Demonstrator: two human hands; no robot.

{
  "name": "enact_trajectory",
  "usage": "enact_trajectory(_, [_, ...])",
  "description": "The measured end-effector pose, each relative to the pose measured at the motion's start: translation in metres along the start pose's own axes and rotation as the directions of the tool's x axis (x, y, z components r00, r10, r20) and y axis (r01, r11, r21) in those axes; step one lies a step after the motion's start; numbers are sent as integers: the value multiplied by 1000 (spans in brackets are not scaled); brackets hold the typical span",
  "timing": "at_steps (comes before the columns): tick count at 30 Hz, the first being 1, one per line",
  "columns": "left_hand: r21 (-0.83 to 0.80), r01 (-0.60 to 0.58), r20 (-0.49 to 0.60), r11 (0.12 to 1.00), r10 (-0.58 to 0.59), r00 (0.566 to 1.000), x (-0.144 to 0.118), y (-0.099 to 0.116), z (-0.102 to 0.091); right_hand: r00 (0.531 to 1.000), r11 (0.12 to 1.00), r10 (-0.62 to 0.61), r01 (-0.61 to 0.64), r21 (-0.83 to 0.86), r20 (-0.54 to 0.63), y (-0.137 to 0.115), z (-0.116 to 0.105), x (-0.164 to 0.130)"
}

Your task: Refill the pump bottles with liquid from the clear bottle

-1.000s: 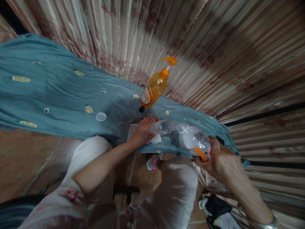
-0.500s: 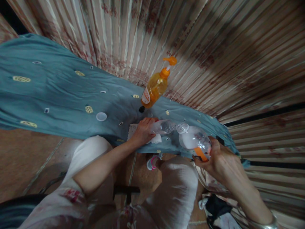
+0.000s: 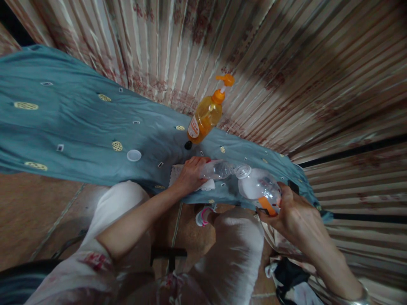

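Note:
My left hand (image 3: 190, 173) grips a small clear plastic bottle (image 3: 218, 169) standing on the blue cloth-covered table (image 3: 79, 127), over a white folded cloth (image 3: 206, 184). My right hand (image 3: 292, 214) holds a larger clear bottle (image 3: 260, 188) with an orange label, tipped sideways. Its open mouth touches the mouth of the small bottle. An orange pump dispenser bottle (image 3: 205, 115) stands just behind, against the curtain.
A white cap (image 3: 134, 155) and a small black cap (image 3: 188, 145) lie on the blue cloth. A striped floral curtain (image 3: 254, 55) hangs behind the table. My knees in white trousers (image 3: 235, 254) are below the table edge, above a brown floor.
Nothing has visibly changed apart from a slight shift of the view; both hands keep the bottles mouth to mouth.

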State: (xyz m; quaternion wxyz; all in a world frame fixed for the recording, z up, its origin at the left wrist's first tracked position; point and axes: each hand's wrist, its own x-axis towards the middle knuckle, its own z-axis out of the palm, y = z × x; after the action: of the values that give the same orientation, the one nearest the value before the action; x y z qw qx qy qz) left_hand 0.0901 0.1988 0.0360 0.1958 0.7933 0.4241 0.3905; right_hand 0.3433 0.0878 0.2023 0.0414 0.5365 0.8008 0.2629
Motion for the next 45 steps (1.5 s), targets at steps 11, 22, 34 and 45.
enact_trajectory(11, [7,6,-3,1000,-6,1000,0,1,0,1000,1000,2,-2,31,-3,-3,-2,0])
enact_trajectory(22, [17,37,-1,999,-37,999,1,4,1,999,1000,20,-21,12,32,-2,-2,-2])
enact_trajectory(34, [23,43,9,999,-44,999,1,4,1,1000,1000,20,-20,4,22,-3,-3,-1])
enact_trajectory(45, [43,45,1,998,-45,999,1,5,2,999,999,8,-9,35,32,-1,-3,-2])
